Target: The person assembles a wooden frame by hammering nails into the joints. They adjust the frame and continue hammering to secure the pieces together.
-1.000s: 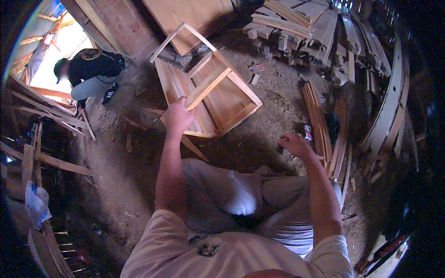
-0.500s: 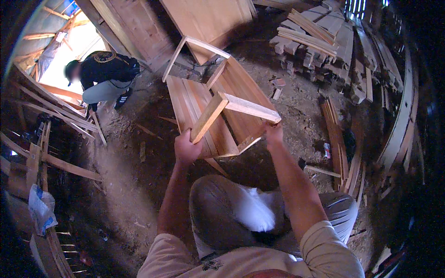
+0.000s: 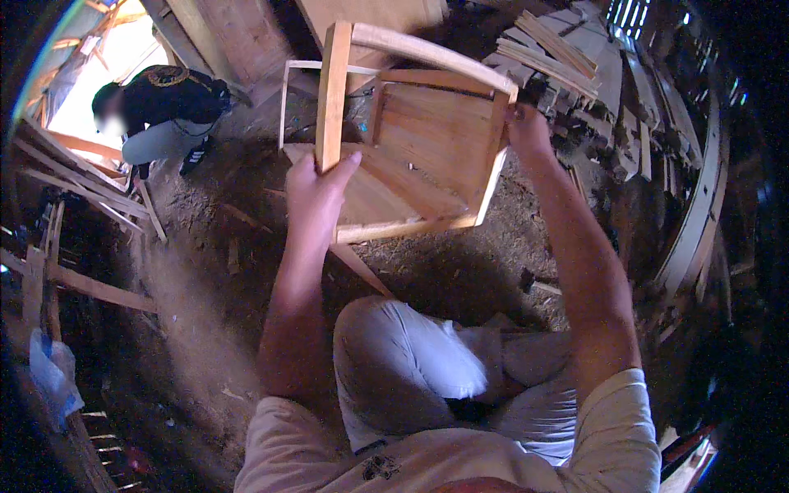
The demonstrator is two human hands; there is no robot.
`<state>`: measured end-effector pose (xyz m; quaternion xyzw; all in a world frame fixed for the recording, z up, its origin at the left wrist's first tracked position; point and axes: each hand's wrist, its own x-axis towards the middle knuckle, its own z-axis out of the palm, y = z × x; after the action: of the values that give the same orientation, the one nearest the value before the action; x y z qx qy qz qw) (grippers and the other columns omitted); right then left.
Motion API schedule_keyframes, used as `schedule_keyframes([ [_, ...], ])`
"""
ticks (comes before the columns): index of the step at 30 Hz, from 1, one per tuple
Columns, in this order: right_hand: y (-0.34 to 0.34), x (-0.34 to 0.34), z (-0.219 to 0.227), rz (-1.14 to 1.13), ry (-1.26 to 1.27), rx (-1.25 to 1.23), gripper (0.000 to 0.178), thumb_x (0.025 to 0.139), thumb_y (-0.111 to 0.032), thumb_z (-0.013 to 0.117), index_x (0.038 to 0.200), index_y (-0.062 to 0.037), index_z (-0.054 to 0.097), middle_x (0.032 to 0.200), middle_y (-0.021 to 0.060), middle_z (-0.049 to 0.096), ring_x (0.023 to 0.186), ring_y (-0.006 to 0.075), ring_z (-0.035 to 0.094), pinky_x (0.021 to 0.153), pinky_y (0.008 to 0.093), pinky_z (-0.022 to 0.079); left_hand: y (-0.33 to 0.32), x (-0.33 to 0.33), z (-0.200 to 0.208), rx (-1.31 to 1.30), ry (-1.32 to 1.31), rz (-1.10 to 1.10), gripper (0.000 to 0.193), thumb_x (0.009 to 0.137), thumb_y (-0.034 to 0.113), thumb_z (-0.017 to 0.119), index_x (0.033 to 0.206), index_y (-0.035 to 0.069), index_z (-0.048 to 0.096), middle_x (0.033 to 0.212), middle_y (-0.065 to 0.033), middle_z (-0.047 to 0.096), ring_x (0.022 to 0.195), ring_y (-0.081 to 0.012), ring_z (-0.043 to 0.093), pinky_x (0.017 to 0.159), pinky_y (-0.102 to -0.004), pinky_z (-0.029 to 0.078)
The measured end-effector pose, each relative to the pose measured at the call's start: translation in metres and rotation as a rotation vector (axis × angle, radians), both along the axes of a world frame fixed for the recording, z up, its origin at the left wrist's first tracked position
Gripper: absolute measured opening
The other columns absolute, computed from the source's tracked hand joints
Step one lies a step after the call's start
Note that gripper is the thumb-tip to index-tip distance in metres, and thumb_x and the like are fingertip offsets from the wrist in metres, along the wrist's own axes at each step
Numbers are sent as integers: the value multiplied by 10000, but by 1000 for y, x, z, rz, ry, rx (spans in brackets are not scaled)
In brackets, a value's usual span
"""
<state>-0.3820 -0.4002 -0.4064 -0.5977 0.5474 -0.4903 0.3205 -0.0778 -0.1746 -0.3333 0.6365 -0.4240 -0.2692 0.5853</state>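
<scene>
A small unpainted wooden chair (image 3: 440, 144), with slatted panels and a frame of squared bars, is held tilted in the air in front of me. My left hand (image 3: 314, 191) is closed around the lower end of its near left bar, with the thumb lying along the wood. At the chair's right side, my right hand (image 3: 528, 131) grips the frame near the corner where the upper rail meets it. The fingertips of that hand are partly hidden behind the wood. My bent legs are below the chair.
A person (image 3: 164, 115) in a dark top crouches at the far left by a bright opening. Stacked boards (image 3: 567, 74) lie at the far right. Large wooden panels (image 3: 238, 41) lean at the back. Timber pieces (image 3: 99, 287) and a plastic bag (image 3: 56, 374) are at the left.
Both hands have lifted the chair and turned it, so its panels face me more. My right hand has moved up and to the right, my left hand up and slightly left.
</scene>
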Motion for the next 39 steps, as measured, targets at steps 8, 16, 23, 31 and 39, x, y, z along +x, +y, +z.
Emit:
schedule_keyframes([
  [8, 20, -22, 34, 313, 4, -23, 440, 958, -148, 682, 1365, -37, 557, 1261, 104, 661, 1183, 182, 603, 964, 327, 500, -36, 34, 28, -76, 193, -13, 106, 855, 118, 656, 831, 35, 594, 631, 19, 500, 497, -87, 454, 442, -292, 352],
  [16, 139, -155, -66, 400, 496, 322, 315, 954, -181, 703, 1217, -17, 648, 1065, 65, 708, 927, 151, 654, 798, 322, 531, -4, 22, 11, -7, 176, 62, 128, 881, 116, 642, 811, 59, 552, 632, 29, 494, 482, -75, 445, 436, -285, 341],
  [23, 176, -272, -182, 180, 637, 324, 218, 952, -170, 627, 1118, -41, 683, 849, 85, 702, 789, 177, 666, 709, 358, 530, -6, -6, 17, 10, 188, 46, 163, 891, 133, 648, 775, 51, 568, 609, 32, 496, 479, -59, 445, 433, -276, 350],
  [31, 188, -265, -187, 284, 105, 606, 257, 908, -242, 661, 1026, -17, 703, 823, 113, 723, 718, 224, 688, 676, 411, 538, 0, -12, 33, -7, 180, 46, 128, 861, 114, 656, 820, 6, 600, 628, 6, 553, 529, -71, 498, 475, -295, 391],
  [39, 214, -168, -101, 310, 634, 568, 316, 916, -258, 666, 1070, 14, 706, 885, 150, 751, 780, 229, 726, 727, 385, 561, 15, -2, 41, -2, 154, 87, 110, 839, 82, 660, 832, -7, 596, 673, -25, 592, 593, -89, 533, 540, -319, 432],
])
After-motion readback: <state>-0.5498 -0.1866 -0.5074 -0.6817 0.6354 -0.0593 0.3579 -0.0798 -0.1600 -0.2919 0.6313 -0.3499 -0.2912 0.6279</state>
